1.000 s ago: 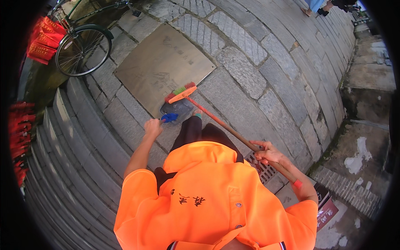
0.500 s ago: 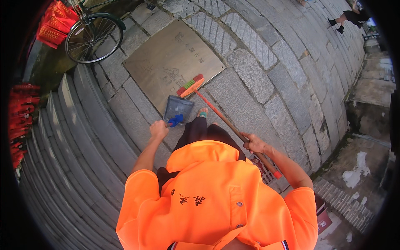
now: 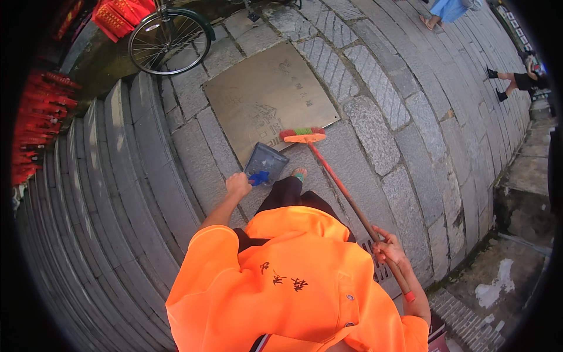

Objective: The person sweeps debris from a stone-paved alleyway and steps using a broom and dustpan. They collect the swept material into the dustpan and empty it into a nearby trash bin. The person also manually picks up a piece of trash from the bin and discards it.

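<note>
1. Left hand (image 3: pixel 238 185): grip clenched round the handle end of one grey dustpan (image 3: pixel 265 159); blue wrapping (image 3: pixel 258 178) just beyond the fist; pan beside the lower corner of the metal plate (image 3: pixel 246 88), pale specks inside that I cannot identify.
2. Right hand (image 3: pixel 388 246): grip grasping the upper handle of one broom (image 3: pixel 302 138), fingers loosely curled; orange head, red and green bristles, set at the plate's lower right edge, near the pan but apart from it.
3. Step in hand: sweeping; I judge it between strokes; the next move, as I read it, calls for low bristles drawn leftward to the pan's mouth, with the pan held steady.
4. Differences from half a second ago: the broom head stands farther right of the pan and lies squarer across my view, where it slanted close above the pan; the plate sits lower and farther right in my view; a passer-by in blue (image 3: pixel 447 10) shows more fully.
</note>
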Tool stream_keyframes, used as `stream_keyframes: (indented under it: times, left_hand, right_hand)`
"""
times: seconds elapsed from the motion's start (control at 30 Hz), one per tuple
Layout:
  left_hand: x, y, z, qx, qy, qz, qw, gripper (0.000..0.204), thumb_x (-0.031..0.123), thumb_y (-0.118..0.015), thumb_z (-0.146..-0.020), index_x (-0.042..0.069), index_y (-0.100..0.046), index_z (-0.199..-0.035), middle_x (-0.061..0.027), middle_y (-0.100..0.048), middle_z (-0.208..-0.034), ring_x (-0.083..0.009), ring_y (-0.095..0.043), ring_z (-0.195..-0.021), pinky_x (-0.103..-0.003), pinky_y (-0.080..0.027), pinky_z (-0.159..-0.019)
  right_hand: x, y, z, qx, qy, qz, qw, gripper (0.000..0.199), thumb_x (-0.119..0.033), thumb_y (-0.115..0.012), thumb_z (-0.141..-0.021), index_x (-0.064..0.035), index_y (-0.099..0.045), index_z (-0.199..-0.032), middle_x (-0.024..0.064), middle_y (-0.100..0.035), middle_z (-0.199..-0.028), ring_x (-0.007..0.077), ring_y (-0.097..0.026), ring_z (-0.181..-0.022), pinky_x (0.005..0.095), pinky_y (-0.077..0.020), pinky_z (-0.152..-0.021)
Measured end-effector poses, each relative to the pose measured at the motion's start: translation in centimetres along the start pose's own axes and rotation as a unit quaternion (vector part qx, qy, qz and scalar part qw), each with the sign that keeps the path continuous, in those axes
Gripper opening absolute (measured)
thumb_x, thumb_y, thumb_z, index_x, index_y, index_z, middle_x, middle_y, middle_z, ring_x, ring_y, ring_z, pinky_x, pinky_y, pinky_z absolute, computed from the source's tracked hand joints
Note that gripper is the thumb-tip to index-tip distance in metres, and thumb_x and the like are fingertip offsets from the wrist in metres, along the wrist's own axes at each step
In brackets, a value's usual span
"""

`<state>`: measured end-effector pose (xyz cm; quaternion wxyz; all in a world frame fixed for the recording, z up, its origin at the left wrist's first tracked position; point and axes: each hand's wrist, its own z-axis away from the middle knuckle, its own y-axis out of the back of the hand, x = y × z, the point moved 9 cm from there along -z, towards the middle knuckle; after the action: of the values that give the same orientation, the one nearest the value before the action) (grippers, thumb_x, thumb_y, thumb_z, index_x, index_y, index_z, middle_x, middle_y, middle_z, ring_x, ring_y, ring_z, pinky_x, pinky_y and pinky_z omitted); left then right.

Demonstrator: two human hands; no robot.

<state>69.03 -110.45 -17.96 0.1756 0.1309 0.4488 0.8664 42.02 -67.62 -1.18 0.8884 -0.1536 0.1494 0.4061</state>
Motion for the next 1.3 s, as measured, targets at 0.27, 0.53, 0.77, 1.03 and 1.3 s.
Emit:
stream_keyframes:
  times: [0.27, 0.53, 0.77, 1.03, 1.3]
  left_hand:
    - [-1.3, -0.1, 1.8, -0.019, 0.024, 0.029, 0.999, 0.025, 0.024, -0.066, -0.075, 0.006, -0.067, -0.092, -0.0176, -0.062, -0.101, -0.0307, -0.059, -0.101, -0.041, -0.048, -0.082]
    - [-5.9, -1.2, 3.8, 0.009, 0.082, 0.072, 0.994, 0.019, 0.017, -0.062, -0.075, 0.009, -0.069, -0.09, -0.0167, -0.063, -0.1, -0.0319, -0.06, -0.097, -0.041, -0.048, -0.081]
    - [-5.5, 0.6, 3.9, 0.048, 0.091, 0.065, 0.993, 0.017, 0.015, -0.061, -0.073, 0.008, -0.071, -0.084, -0.019, -0.065, -0.09, -0.0337, -0.062, -0.088, -0.042, -0.05, -0.077]
    - [-3.2, 2.4, 2.4, 0.035, 0.074, 0.029, 0.996, 0.016, 0.016, -0.063, -0.071, 0.011, -0.071, -0.084, -0.0178, -0.064, -0.095, -0.0321, -0.061, -0.092, -0.041, -0.05, -0.079]
    - [-1.2, 4.3, 0.9, 0.062, 0.056, 0.031, 0.996, 0.016, 0.016, -0.063, -0.071, 0.013, -0.072, -0.083, -0.0189, -0.064, -0.095, -0.0329, -0.062, -0.09, -0.041, -0.05, -0.079]
  right_hand:
    - [2.0, 2.6, -2.4, 0.081, 0.047, 0.036, 0.995, 0.071, 0.006, -0.046, -0.075, -0.0013, -0.02, -0.139, 0.0057, -0.048, -0.057, 0.0104, -0.041, -0.039, 0.0255, -0.028, -0.033]
    - [6.2, 4.4, -2.1, 0.122, -0.03, -0.131, 0.983, 0.067, 0.0, -0.05, -0.078, -0.0062, -0.02, -0.137, 0.0076, -0.046, -0.058, 0.0149, -0.041, -0.038, 0.0303, -0.0322, -0.035]
    - [11.0, 4.6, -4.0, 0.008, -0.05, -0.237, 0.97, 0.042, 0.0, -0.051, -0.078, -0.002, -0.034, -0.117, 0.0088, -0.047, -0.061, 0.015, -0.041, -0.04, 0.0293, -0.0326, -0.034]
    - [15.1, 4.5, -4.7, 0.013, -0.048, -0.273, 0.961, 0.013, -0.005, -0.047, -0.082, -0.0038, -0.049, -0.096, 0.0042, -0.049, -0.062, 0.0136, -0.045, -0.044, 0.03, -0.0343, -0.033]
    - [16.0, 6.4, -3.9, 0.149, -0.02, -0.122, 0.981, 0.033, -0.001, -0.044, -0.084, 0.0053, -0.047, -0.117, 0.0048, -0.05, -0.062, 0.0124, -0.043, -0.04, 0.0274, -0.0339, -0.031]
